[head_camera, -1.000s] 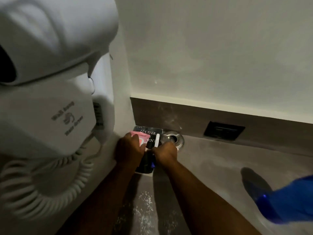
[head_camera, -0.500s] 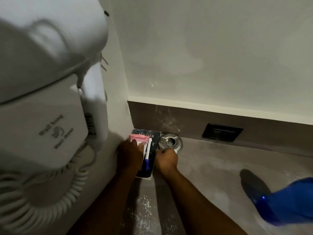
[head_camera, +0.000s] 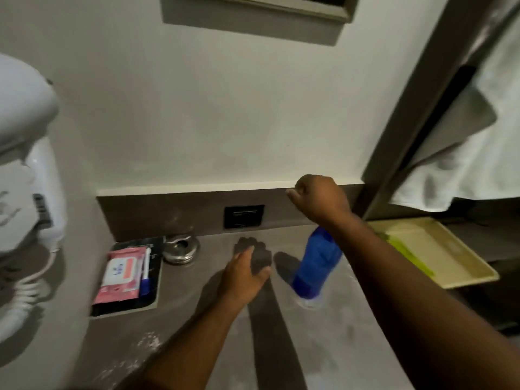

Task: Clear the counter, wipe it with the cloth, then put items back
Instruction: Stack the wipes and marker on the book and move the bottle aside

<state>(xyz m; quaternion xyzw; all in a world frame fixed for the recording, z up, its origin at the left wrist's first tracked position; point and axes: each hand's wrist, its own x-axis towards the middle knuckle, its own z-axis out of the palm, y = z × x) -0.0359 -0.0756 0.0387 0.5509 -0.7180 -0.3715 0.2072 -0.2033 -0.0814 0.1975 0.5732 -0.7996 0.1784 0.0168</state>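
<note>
A dark book [head_camera: 153, 280] lies in the counter's back left corner with a pink wipes pack [head_camera: 119, 273] and a blue-and-white pen [head_camera: 145, 273] on top. A metal ashtray [head_camera: 181, 249] sits just right of it. A blue bottle [head_camera: 316, 266] stands on the grey counter [head_camera: 323, 347]. My left hand [head_camera: 243, 273] hovers over the counter's middle, fingers loosely apart and holding nothing. My right hand [head_camera: 319, 197] is raised near the backsplash above the bottle, curled into a fist with nothing visible in it.
A white wall-hung hair dryer [head_camera: 25, 153] with a coiled cord juts out at the left. A black socket [head_camera: 243, 216] sits in the backsplash. A yellow tray [head_camera: 450, 249] rests at the right, below white towels [head_camera: 484, 153]. White dust speckles the counter's front.
Both hands have left the book, wipes and pen in the corner and moved right. The view has swung right, bringing the tray and towels into sight.
</note>
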